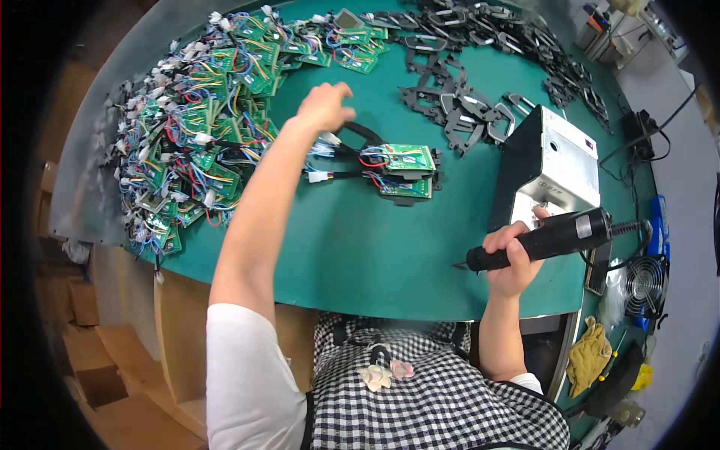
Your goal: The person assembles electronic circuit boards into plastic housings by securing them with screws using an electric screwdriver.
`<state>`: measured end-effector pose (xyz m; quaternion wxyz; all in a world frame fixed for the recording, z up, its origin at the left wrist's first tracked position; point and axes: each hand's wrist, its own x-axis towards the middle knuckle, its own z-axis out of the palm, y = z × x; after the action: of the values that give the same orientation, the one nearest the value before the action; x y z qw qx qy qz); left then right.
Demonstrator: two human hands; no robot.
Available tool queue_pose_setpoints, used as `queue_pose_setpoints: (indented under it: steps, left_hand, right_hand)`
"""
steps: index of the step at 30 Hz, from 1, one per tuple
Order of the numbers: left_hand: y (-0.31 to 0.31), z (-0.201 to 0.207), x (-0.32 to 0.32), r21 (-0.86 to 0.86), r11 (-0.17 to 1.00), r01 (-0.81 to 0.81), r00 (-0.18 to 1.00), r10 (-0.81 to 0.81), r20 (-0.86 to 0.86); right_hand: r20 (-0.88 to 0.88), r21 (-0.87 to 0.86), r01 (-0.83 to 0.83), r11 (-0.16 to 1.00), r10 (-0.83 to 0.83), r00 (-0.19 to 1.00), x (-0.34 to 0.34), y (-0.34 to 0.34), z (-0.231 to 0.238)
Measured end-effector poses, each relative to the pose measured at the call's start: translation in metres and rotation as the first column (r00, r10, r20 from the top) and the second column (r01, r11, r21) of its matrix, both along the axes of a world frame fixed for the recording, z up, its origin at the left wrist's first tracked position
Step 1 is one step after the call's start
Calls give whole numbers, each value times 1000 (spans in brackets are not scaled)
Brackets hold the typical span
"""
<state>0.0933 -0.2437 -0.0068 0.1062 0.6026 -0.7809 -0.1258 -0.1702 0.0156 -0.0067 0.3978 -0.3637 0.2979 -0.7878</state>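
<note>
My right hand (514, 259) is wrapped round a black electric screwdriver (551, 241), whose bit points left above the green mat. My left hand (326, 109) reaches over the middle of the table, fingers apart, and I see nothing in it. Just below that hand lie white-plugged leads (322, 148) of two green circuit boards with coloured wires. The upper circuit board (409, 157) and the lower circuit board (416, 187) both rest on black plastic brackets, mostly hidden beneath them.
A large heap of wired circuit boards (202, 135) covers the left of the green table (360, 262). Black plastic brackets (465, 105) are piled along the far right. A silver and black metal box (559, 161) stands behind the screwdriver. A fan (645, 281) and brown glove (589, 356) lie at right.
</note>
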Motion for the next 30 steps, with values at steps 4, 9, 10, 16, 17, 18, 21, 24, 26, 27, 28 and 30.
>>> queue_pose_setpoints:
  steps: [4,9,10,16,17,18,21,24,26,27,28,30]
  left_hand:
    - [21,4,-8,135,988,69,944,-108,311]
    - [26,27,24,-294,927,-235,919,114,-376]
    - [35,49,25,-455,844,-285,875,35,-483]
    - [194,29,-18,-191,879,437,867,-468,-170]
    - [212,23,-30,116,928,353,928,-332,-171]
    - [222,3,-37,95,934,345,923,-320,-214]
    - [214,2,-23,-124,935,332,919,-350,-184]
    - [171,43,24,-553,823,127,992,-111,64]
    - [145,34,77,-613,783,107,907,176,382]
    - [148,41,98,-458,879,131,904,83,419]
    - [144,39,102,-391,906,160,953,-39,300]
    - [167,42,98,-477,837,269,962,-211,172]
  right_hand:
    - [-2,20,33,999,-33,999,-1,-1,-2]
    - [-46,23,57,998,-56,997,12,6,3]
    - [-58,9,83,996,-83,995,13,8,4]
    - [-182,-8,194,981,-192,964,19,19,7]
    - [-197,-18,207,978,-206,958,20,20,7]
    - [-216,-9,206,978,-203,955,21,22,9]
    - [-256,-5,203,979,-197,946,25,26,11]
    - [-264,-6,208,978,-202,943,25,28,9]
    - [-225,3,170,985,-165,960,30,26,9]
    - [-220,12,164,986,-157,963,29,27,9]
    - [-222,17,189,982,-181,958,28,29,13]
    - [-208,25,205,978,-196,958,23,29,10]
